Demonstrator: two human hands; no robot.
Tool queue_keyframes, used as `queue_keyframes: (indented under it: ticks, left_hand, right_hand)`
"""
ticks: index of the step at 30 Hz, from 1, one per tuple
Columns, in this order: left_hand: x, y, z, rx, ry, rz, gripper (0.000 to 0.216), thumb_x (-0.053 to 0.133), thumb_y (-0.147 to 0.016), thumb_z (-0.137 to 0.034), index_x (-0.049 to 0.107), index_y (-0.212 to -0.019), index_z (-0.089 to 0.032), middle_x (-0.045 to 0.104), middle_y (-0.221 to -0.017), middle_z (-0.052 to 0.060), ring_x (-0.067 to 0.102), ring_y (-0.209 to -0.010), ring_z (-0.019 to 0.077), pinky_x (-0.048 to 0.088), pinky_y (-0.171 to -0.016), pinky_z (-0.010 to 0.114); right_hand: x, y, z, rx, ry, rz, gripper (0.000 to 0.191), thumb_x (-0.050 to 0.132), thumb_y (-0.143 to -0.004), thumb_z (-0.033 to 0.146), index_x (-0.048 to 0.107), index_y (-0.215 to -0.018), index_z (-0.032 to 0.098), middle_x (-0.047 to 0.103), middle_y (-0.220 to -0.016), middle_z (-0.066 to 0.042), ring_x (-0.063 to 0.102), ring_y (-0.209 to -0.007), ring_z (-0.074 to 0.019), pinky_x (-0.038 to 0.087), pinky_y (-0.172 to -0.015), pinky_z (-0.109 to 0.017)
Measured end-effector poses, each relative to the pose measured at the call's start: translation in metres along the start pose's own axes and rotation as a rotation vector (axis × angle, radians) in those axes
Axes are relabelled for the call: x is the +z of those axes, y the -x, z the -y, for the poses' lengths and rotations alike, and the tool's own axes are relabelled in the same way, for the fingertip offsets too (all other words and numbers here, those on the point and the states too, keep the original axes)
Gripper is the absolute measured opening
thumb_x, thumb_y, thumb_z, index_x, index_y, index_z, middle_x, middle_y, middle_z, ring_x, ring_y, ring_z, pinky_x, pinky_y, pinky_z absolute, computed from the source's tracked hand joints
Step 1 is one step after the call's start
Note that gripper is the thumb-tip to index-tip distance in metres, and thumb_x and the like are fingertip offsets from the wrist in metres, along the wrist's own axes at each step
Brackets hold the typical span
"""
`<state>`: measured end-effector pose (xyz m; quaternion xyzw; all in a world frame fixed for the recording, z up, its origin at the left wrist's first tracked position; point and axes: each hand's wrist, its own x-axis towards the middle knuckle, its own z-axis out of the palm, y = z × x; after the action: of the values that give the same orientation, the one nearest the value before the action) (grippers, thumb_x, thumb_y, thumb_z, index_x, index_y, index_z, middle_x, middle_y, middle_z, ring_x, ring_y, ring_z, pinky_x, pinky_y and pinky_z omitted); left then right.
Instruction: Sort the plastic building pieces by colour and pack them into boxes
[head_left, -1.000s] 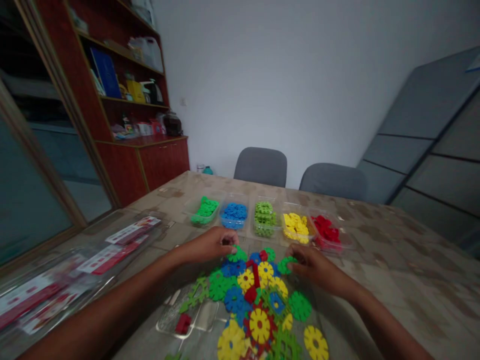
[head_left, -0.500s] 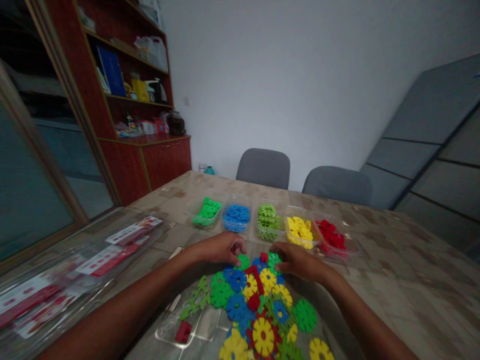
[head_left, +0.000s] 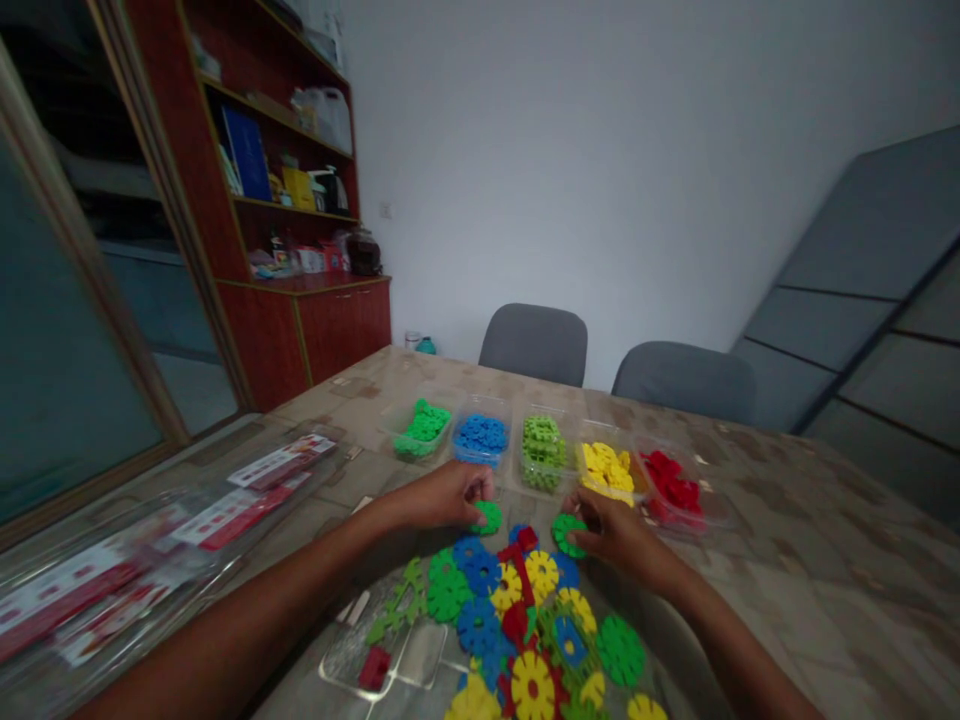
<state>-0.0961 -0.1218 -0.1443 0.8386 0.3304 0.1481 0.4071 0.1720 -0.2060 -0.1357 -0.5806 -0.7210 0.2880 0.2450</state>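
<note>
My left hand [head_left: 444, 497] pinches the edge of a green notched plastic disc [head_left: 490, 518] above the far edge of the pile. Over to the right, my right hand [head_left: 619, 528] grips a second green notched disc [head_left: 568, 535] between thumb and fingers. Between and below my hands lie loose interlocking pieces: blue discs [head_left: 475, 625], yellow discs [head_left: 533, 686], red pieces [head_left: 514, 622] and light-green pieces [head_left: 400, 603]. More green discs [head_left: 621, 650] rest at the pile's sides. A clear plastic tray [head_left: 420, 655] lies partly under the pieces, with a red piece [head_left: 374, 667] on it.
Beyond my hands, clear tubs in a row hold green [head_left: 422, 428], blue [head_left: 481, 435], light-green [head_left: 543, 452], yellow [head_left: 607, 467] and red pieces [head_left: 673, 485]. Clear packaging with printed cards [head_left: 251, 512] lies left on the patterned table [head_left: 795, 570]. Grey chairs [head_left: 534, 345] stand behind.
My right hand has shifted right, away from my left, and its green disc now shows more face-on. The left hand keeps its disc. The view has tilted slightly.
</note>
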Motion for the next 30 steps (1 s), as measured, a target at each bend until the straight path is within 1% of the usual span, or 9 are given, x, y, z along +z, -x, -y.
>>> queue_keyframes:
  ticks: [3,6,12,14,16,20,25,27,30]
  left_hand:
    - [-0.019,0.005,-0.010,0.017,-0.046,-0.097,0.013,0.063,-0.066,-0.017,0.056,-0.076,-0.018,0.052,-0.063,-0.006,0.049,-0.060,0.0131,0.034,-0.054,0.021]
    - [-0.051,0.013,-0.012,0.016,-0.113,-0.285,0.012,0.064,-0.067,-0.020,0.059,-0.077,-0.018,0.057,-0.068,-0.004,0.052,-0.066,0.0150,0.037,-0.059,0.023]
    - [-0.101,0.025,0.018,-0.093,-0.244,-0.678,0.010,0.063,-0.072,-0.023,0.054,-0.071,-0.018,0.055,-0.063,-0.004,0.054,-0.065,0.0172,0.038,-0.059,0.025]
    - [-0.105,0.025,0.031,-0.136,-0.276,-0.731,0.013,0.064,-0.077,-0.024,0.055,-0.070,-0.017,0.056,-0.062,-0.004,0.056,-0.064,0.0168,0.041,-0.059,0.026]
    - [-0.106,0.025,0.041,-0.171,-0.301,-0.747,0.016,0.065,-0.085,-0.027,0.059,-0.076,-0.015,0.060,-0.069,-0.002,0.059,-0.066,0.0159,0.046,-0.063,0.028]
    - [-0.109,0.026,0.051,-0.195,-0.337,-0.773,0.021,0.060,-0.095,-0.034,0.063,-0.094,-0.013,0.065,-0.089,0.003,0.063,-0.077,0.0166,0.053,-0.073,0.035]
    - [-0.109,0.027,0.043,-0.122,-0.309,-0.779,0.014,0.062,-0.089,-0.027,0.065,-0.086,-0.014,0.066,-0.084,0.003,0.063,-0.078,0.0177,0.051,-0.071,0.032]
    - [-0.105,0.027,0.035,-0.080,-0.286,-0.744,0.015,0.062,-0.085,-0.028,0.067,-0.079,-0.015,0.067,-0.079,0.004,0.062,-0.077,0.0192,0.049,-0.068,0.029]
    - [-0.095,0.025,0.014,-0.004,-0.259,-0.634,0.017,0.059,-0.084,-0.030,0.068,-0.080,-0.016,0.069,-0.078,0.004,0.063,-0.077,0.0203,0.047,-0.066,0.027]
  right_hand:
    - [-0.002,0.003,-0.001,0.001,-0.046,-0.088,0.017,0.059,-0.068,0.018,0.056,-0.085,0.020,0.046,-0.062,0.006,0.046,-0.060,-0.0149,0.034,-0.055,-0.025]
    - [-0.001,-0.007,0.010,-0.007,-0.125,-0.129,0.017,0.057,-0.073,0.024,0.056,-0.090,0.021,0.044,-0.061,0.007,0.046,-0.053,-0.0140,0.036,-0.048,-0.024]
    - [0.018,-0.076,0.070,-0.075,-0.234,-0.201,0.016,0.061,-0.081,0.017,0.058,-0.096,0.020,0.050,-0.063,0.008,0.053,-0.055,-0.0115,0.044,-0.050,-0.022]
    - [0.028,-0.106,0.093,-0.077,-0.255,-0.207,0.016,0.061,-0.087,0.018,0.059,-0.103,0.018,0.056,-0.068,0.007,0.056,-0.057,-0.0105,0.048,-0.056,-0.023]
    - [0.040,-0.131,0.112,-0.067,-0.275,-0.176,0.021,0.060,-0.094,0.027,0.060,-0.111,0.016,0.065,-0.089,0.000,0.063,-0.067,-0.0126,0.054,-0.062,-0.028]
    - [0.058,-0.156,0.125,-0.046,-0.288,-0.120,0.028,0.059,-0.095,0.033,0.059,-0.119,0.017,0.064,-0.115,-0.007,0.066,-0.090,-0.0190,0.057,-0.076,-0.038]
    - [0.058,-0.130,0.104,-0.087,-0.258,-0.042,0.016,0.058,-0.094,0.025,0.062,-0.108,0.016,0.067,-0.093,-0.002,0.064,-0.071,-0.0138,0.055,-0.065,-0.030]
    - [0.050,-0.103,0.091,-0.116,-0.248,-0.002,0.012,0.056,-0.091,0.017,0.063,-0.100,0.018,0.065,-0.078,0.002,0.061,-0.063,-0.0125,0.051,-0.061,-0.026]
    - [0.035,-0.050,0.070,-0.139,-0.207,0.035,0.011,0.054,-0.086,0.020,0.063,-0.092,0.019,0.062,-0.072,0.002,0.060,-0.064,-0.0153,0.047,-0.059,-0.026]
